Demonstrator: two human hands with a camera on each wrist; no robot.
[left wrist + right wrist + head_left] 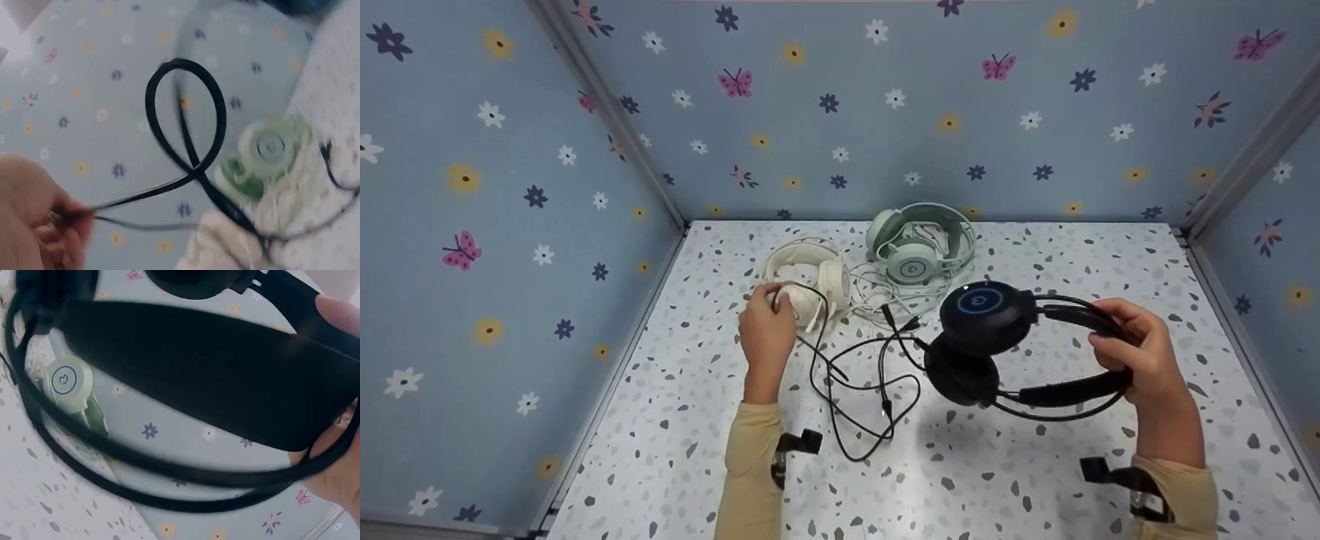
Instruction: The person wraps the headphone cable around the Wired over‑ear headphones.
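My right hand (1144,352) grips black headphones (986,319) by the headband, holding them above the table with the ear cups toward the left. In the right wrist view the padded headband (197,371) fills much of the picture. My left hand (769,330) pinches part of the black cable (877,386), which trails in loose loops to the headphones. A loop of this cable (185,118) stands out in the left wrist view beside the left hand (42,219). White headphones (832,281) lie just beyond the left hand, partly hidden by it.
Pale green headphones (913,262) lie at the back middle of the speckled table (660,450), with light cables (877,300) bunched beside them. Blue flowered panels (840,105) enclose the table at the back and sides.
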